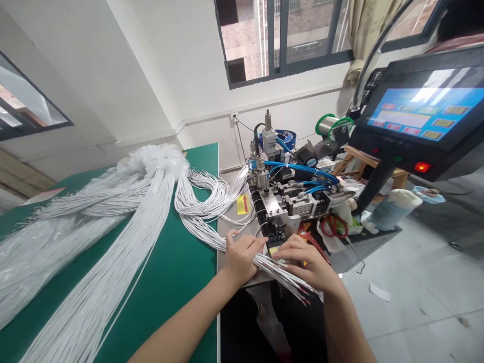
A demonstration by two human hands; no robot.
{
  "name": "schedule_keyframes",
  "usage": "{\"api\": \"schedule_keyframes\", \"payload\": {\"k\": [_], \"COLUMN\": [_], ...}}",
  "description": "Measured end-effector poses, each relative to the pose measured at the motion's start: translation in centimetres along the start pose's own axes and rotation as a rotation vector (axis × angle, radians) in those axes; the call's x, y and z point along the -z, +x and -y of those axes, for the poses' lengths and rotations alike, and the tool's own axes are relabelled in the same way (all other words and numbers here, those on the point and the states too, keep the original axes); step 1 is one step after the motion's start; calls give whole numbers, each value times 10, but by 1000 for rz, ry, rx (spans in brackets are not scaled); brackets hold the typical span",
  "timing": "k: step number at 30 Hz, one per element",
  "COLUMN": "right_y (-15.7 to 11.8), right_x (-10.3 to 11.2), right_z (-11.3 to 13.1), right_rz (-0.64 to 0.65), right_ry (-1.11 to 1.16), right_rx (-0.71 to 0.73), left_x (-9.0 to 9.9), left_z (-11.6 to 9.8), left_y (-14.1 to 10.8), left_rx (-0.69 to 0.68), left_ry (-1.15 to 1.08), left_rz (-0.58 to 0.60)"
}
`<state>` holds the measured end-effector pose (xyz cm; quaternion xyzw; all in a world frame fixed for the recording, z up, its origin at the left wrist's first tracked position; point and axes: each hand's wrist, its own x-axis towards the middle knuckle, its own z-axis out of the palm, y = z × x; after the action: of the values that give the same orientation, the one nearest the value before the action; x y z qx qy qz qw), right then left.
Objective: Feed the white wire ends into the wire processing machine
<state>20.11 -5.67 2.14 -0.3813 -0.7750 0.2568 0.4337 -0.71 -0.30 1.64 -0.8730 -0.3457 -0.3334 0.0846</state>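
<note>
My left hand (242, 257) is closed around a bundle of thin white cables (285, 277), with thumb and forefinger reaching towards the front of a bench machine (278, 204). Past that hand, the loose cable ends fan out to the lower right, some with reddish tips. My right hand (308, 259) is over these ends, its fingers bent together at the machine's front edge; what is between its fingertips is hidden. From the left hand the cables run back in a loop (196, 201) onto the green table. Several single cables curve along the machine's left side.
More white cables (143, 222), partly in clear plastic, cover the green table (162, 292). At right are a touchscreen (427, 113) with a lit red button, a wire spool (333, 126), red-handled scissors (335, 226) and a bluish translucent container (395, 209). Blue air tubes cross the machine.
</note>
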Motion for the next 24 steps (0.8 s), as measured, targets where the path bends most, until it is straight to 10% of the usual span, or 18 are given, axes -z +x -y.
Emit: {"api": "schedule_keyframes", "payload": {"k": [13,24], "right_y": [4,4], "right_x": [-24,-22], "right_z": [-20,-14], "right_rz": [-576,-550], "right_ry": [105,138], "right_rx": [-436,-439], "left_x": [1,-7], "left_z": [-4,4], "left_y": [1,-5], "left_rx": [58,-18], "left_ry": [-5,-30], "left_rz": [-62,33]}}
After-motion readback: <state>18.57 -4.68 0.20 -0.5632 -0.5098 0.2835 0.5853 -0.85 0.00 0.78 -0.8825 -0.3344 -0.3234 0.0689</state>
